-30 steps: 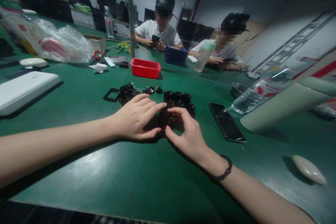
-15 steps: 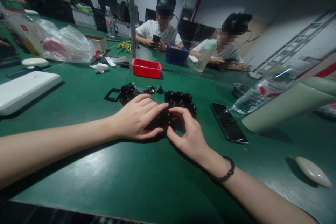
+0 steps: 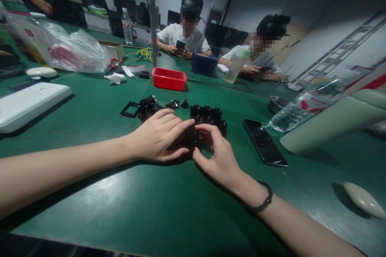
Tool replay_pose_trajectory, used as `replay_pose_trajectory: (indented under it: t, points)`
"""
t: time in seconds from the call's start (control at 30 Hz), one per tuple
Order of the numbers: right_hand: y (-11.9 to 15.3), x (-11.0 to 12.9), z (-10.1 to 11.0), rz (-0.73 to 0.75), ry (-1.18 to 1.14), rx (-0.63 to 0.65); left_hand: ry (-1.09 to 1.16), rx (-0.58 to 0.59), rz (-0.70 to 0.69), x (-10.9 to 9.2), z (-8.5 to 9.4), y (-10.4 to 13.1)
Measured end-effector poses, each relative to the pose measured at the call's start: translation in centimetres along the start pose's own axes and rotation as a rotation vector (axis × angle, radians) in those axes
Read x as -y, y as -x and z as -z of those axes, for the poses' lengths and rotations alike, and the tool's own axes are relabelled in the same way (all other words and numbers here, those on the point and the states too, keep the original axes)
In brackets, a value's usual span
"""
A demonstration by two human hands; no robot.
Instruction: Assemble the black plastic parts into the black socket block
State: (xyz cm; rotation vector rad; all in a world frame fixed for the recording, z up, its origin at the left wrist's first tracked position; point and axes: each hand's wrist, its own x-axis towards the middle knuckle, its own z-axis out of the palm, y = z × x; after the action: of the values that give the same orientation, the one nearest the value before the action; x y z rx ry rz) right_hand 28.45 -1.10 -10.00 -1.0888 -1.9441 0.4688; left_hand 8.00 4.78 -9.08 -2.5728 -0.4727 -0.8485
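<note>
My left hand [image 3: 161, 136] is closed over a black plastic part [image 3: 188, 138] low on the green table [image 3: 144, 204]. At that part's right end, the thumb and fingers of my right hand [image 3: 217, 148] grip it in a curved pinch. Much of the part is hidden by my fingers, so its exact kind cannot be made out. Just beyond my hands lie a block of black rounded pieces [image 3: 208, 114], a black square frame [image 3: 130, 109] and a jumble of black parts [image 3: 147, 104]. Small black bits with shiny metal [image 3: 173, 104] sit between them.
A red bin [image 3: 169, 79] stands further back. On the right are a phone [image 3: 264, 142], a pale green flask [image 3: 328, 122], a water bottle [image 3: 304, 104] and a computer mouse [image 3: 363, 200]. A white box [image 3: 33, 104] lies left. Two people sit opposite.
Both hands stay almost in place on the black part. The view has shifted slightly, and another person's arm shows more at the far upper left.
</note>
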Motion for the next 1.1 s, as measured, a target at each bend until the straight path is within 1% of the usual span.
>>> replay_pose_trajectory:
  t: [1.1]
  points:
    - [0.05, -0.28, -0.14, 0.038, 0.021, -0.001, 0.01, -0.009, -0.018, -0.04, -0.12, 0.02]
